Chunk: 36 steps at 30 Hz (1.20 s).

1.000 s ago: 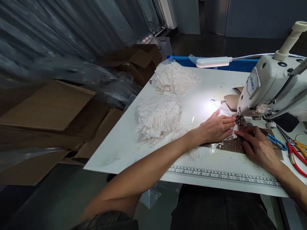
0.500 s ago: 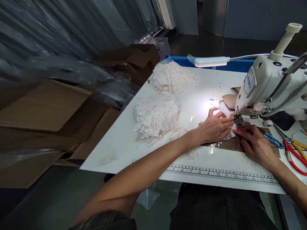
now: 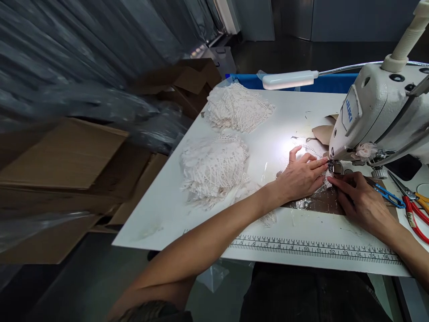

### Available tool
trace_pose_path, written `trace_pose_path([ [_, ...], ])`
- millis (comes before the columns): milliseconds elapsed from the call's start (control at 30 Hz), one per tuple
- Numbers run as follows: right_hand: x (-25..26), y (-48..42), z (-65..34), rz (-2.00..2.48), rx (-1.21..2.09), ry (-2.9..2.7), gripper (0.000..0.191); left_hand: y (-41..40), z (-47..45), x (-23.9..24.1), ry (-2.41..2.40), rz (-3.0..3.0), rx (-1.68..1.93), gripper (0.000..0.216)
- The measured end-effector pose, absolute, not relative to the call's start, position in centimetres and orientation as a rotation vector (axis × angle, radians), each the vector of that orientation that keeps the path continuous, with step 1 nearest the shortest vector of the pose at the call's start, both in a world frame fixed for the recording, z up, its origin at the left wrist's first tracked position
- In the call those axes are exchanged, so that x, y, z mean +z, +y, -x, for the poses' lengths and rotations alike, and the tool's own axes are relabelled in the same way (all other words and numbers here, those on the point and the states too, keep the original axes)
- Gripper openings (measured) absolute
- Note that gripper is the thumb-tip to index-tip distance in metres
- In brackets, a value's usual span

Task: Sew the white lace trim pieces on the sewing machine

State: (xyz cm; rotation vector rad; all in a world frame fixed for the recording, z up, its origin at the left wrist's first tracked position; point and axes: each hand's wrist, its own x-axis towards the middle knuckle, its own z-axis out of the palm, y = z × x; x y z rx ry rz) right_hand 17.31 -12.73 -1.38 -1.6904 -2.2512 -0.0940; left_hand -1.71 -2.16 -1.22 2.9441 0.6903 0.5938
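Note:
A white lace piece (image 3: 324, 185) lies under the needle area of a white sewing machine (image 3: 368, 105). Flat on the lace, left of the presser foot (image 3: 331, 166), rests my left hand (image 3: 301, 175) with its fingers stretched out and apart. My right hand (image 3: 363, 201) is just right of the foot, index finger and thumb closed at the lace's near edge; the exact grip is partly hidden. More lace spreads behind my left fingers. A brown plate (image 3: 315, 203) covers the tabletop beneath both hands.
Two lace piles (image 3: 214, 167) sit on the white table (image 3: 150, 214), left of my forearm. Blue thread snips (image 3: 389, 194) and red-handled scissors (image 3: 414, 217) lie at right. A lamp (image 3: 288, 80) hangs above the table. Cardboard boxes (image 3: 63, 154) stand at left.
The view has shifted slightly, so the machine appears larger and farther right. Both hands keep nearly the same pose at the needle; any travel of the lace is too small to make out.

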Motion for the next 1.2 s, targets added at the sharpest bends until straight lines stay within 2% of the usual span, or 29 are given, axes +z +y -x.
trace_pose_path([
  [267, -1.1, -11.9, -17.2, 1.754, -0.116, -2.308, 0.041, -1.4, 1.5, -1.4, 0.728, -2.9, 0.616, 0.032],
  [433, -0.8, -12.1, -18.4, 1.668, 0.143, -2.18, 0.044, -1.4, 1.4, -1.5, 0.766, -2.914, 0.648, 0.03],
  [567, 0.5, -11.9, -20.1, 1.62, 0.412, -2.127, 0.044, -1.4, 1.6, -1.3, 0.781, -2.954, 0.855, 0.028],
  [800, 1.4, -10.4, -20.6, 1.682, 0.538, -2.12, 0.036, -1.7, 2.3, -0.7, 0.609, -3.108, 1.019, 0.019],
  [967, -0.4, -10.8, -19.7, 1.798, 0.313, -1.986, 0.036, -1.9, 2.3, -0.6, 0.518, -3.115, 1.053, 0.016],
  [1200, -1.4, -11.4, -19.2, 1.692, 0.139, -2.018, 0.033, -1.0, 2.4, -0.9, 0.35, -3.034, 0.768, 0.022],
])
